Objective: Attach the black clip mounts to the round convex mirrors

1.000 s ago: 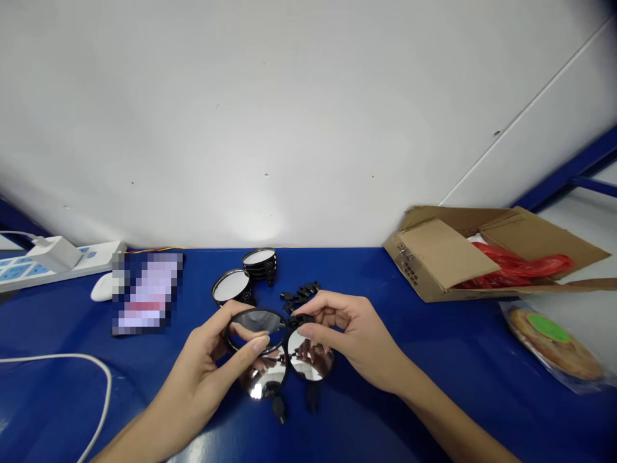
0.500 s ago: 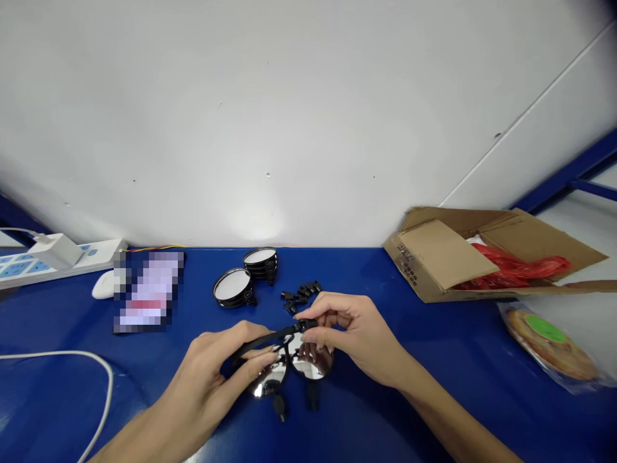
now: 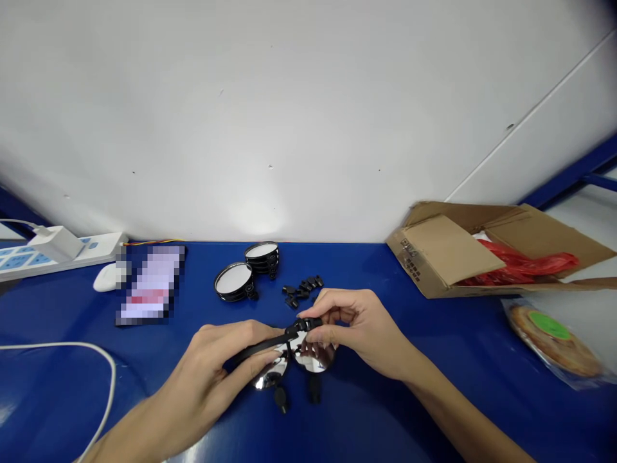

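My left hand (image 3: 212, 366) is closed around a round black-rimmed mirror (image 3: 263, 344), held nearly edge-on. My right hand (image 3: 357, 331) pinches a small black clip (image 3: 312, 323) against the mount at the mirror's right end; whether the two are joined I cannot tell. Beneath my fingers lie two shiny round mirrors (image 3: 315, 359), partly covered by the hands. Just in front of them are two loose black pieces, one rounded piece (image 3: 281, 397) and one darker piece (image 3: 314, 388). Beyond the hands sits a small pile of black clips (image 3: 303, 290).
Black-rimmed mirrors (image 3: 234, 280) stand in two stacks on the blue table (image 3: 366, 270). An open cardboard box (image 3: 438, 251) holds red plastic. Beside it lies a wrapped round pastry (image 3: 554, 344). At left are a blurred phone (image 3: 152, 283), a power strip (image 3: 103, 247) and a white cable (image 3: 108, 386).
The mirror in my left hand has tilted slightly to a more level angle, and the clip in my right hand shifted a little. The whole view has moved slightly.
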### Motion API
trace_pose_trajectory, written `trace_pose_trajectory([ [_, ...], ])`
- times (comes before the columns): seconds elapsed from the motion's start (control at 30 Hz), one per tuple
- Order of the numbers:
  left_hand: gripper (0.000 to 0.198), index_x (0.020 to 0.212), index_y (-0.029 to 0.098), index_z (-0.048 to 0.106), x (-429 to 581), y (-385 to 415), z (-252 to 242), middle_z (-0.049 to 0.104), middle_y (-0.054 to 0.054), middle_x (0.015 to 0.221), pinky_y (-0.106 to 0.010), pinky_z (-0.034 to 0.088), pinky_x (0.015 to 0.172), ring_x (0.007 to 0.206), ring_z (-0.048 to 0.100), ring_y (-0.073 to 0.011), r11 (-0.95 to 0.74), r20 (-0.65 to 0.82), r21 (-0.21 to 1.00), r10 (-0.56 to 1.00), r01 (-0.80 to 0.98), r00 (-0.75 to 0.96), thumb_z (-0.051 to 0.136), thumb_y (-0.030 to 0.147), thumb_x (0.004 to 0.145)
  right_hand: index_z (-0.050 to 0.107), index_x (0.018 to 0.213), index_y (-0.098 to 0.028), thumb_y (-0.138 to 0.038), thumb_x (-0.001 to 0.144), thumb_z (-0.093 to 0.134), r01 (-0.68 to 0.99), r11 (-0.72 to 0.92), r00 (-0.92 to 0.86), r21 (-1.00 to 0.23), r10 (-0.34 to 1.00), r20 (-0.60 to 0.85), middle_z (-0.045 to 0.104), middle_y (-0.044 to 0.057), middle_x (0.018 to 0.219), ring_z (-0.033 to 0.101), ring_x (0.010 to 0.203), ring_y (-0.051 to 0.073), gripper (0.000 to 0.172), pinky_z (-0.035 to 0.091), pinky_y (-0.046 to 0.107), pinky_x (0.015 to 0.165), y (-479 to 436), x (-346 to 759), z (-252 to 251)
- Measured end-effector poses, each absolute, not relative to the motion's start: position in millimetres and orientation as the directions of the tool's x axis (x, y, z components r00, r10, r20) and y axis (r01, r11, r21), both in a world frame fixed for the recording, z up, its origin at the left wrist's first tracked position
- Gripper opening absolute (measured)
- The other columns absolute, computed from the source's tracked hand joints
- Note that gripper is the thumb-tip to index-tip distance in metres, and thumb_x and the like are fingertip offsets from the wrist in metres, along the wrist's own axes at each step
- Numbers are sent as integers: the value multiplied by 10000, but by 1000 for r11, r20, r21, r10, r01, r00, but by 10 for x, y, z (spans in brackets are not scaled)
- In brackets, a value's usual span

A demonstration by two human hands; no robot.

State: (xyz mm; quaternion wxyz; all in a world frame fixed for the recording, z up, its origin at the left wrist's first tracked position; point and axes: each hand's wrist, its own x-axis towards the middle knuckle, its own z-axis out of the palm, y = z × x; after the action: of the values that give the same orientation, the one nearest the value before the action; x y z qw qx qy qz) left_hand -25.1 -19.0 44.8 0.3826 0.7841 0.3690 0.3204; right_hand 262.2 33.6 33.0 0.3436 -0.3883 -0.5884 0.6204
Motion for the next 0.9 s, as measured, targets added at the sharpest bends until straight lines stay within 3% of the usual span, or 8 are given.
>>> trace_pose_trajectory([
  [0.13, 260, 1372, 364, 773, -250, -213, 460, 859, 49, 1220, -226, 541, 975, 1058, 805, -140, -408, 179, 838, 832, 361, 526, 620, 247, 1196, 925, 1002, -195, -385, 815, 1048, 45, -71, -491, -997, 867, -83, 816, 59, 868, 767, 650, 171, 294, 670, 274, 601, 333, 2614, 370],
  [0.37, 201, 1349, 317, 778, -241, -277, 397, 890, 52, 1038, -242, 548, 845, 870, 816, -143, -345, 181, 847, 902, 403, 392, 695, 321, 1166, 922, 1018, -203, -362, 825, 1046, 1, -85, -468, -996, 881, -75, 820, 52, 817, 732, 595, 140, 279, 629, 241, 571, 294, 2589, 405],
  [0.57, 148, 1233, 269, 826, -210, -241, 361, 876, 29, 899, -245, 543, 694, 733, 783, -158, -358, 220, 874, 893, 327, 392, 721, 326, 1145, 923, 1001, -196, -349, 820, 1049, -5, -109, -471, -994, 877, -94, 808, 45, 784, 721, 591, 128, 268, 611, 222, 568, 293, 2586, 363],
  [0.9, 201, 1257, 345, 830, -85, -285, 417, 890, 70, 951, -168, 582, 730, 782, 821, -121, -386, 312, 907, 884, 166, 348, 748, 221, 1121, 918, 1014, -214, -326, 847, 1032, -36, -57, -475, -998, 880, -33, 784, 22, 757, 691, 574, 113, 231, 542, 210, 538, 223, 2539, 386],
])
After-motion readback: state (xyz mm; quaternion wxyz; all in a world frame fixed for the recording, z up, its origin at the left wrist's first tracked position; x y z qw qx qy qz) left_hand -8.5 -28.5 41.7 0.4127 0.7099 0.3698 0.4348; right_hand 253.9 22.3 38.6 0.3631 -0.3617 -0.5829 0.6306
